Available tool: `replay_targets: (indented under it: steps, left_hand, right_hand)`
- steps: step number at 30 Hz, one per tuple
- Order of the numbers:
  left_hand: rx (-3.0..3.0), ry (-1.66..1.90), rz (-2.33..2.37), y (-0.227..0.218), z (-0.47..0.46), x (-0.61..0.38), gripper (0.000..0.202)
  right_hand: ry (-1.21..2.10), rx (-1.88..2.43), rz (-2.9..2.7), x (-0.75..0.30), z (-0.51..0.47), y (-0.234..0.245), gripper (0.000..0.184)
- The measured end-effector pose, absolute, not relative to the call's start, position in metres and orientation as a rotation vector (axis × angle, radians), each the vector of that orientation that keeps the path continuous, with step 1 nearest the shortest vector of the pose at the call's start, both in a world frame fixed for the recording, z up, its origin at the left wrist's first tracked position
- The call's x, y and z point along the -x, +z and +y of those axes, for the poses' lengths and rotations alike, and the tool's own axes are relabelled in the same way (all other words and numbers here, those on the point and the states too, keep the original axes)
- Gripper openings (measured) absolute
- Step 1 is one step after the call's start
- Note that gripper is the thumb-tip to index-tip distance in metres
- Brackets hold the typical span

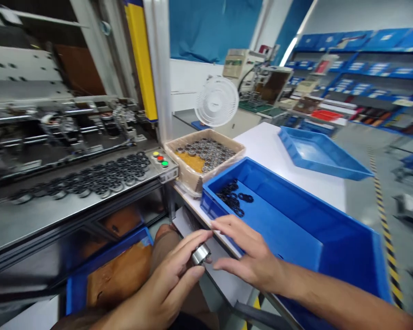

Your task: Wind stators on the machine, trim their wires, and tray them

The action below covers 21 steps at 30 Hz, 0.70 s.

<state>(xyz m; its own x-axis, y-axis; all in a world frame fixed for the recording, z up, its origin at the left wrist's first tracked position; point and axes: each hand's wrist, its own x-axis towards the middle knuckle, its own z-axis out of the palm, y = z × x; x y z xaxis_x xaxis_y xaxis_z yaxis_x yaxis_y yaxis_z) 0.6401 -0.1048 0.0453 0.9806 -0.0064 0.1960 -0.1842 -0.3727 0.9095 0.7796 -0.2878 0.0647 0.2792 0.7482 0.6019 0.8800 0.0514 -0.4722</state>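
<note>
My left hand (179, 270) grips a short, shiny metal ring (201, 254), shaped like a bearing, between thumb and fingers over my lap. Just to its right, my right hand (249, 254) is open, thumb and fingers apart, with nothing visible between them. Its fingertips come close to the left fingers beside the ring. Under the right forearm is a deep blue bin (282, 229), where black ring-shaped parts (231, 197) lie in the far left corner.
Behind the bin, a lined box (189, 183) holds many small metal parts. Rows of dark rings (103, 176) cover the machine's ledge on the left, beside a button panel (162, 164). A shallow blue tray (323, 153) rests on the white table; a fan (216, 101) stands behind.
</note>
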Motion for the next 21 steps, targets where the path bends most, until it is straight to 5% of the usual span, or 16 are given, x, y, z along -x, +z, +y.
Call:
replay_targets:
  steps: [6, 9, 14, 17, 21]
  left_hand:
    - [-2.654, 0.958, 0.788, 0.044, 0.044, -0.601, 0.036]
    - [-2.811, 0.848, 1.164, 0.046, 0.121, -0.575, 0.039]
    - [-2.929, 0.705, 1.045, 0.042, 0.176, -0.568, 0.041]
    - [-2.973, 0.673, 0.911, 0.035, 0.187, -0.565, 0.042]
    - [-2.971, 0.761, 0.744, 0.039, 0.19, -0.567, 0.045]
  right_hand:
    - [-0.431, 1.846, -1.569, -0.799, -0.296, 0.065, 0.045]
    - [-0.502, 1.899, -1.564, -0.807, -0.293, 0.064, 0.039]
    - [-0.545, 2.043, -1.512, -0.841, -0.3, 0.053, 0.025]
    - [-0.288, 2.418, -1.334, -0.878, -0.324, 0.039, 0.03]
    - [0.489, 2.843, -1.066, -0.9, -0.358, 0.017, 0.044]
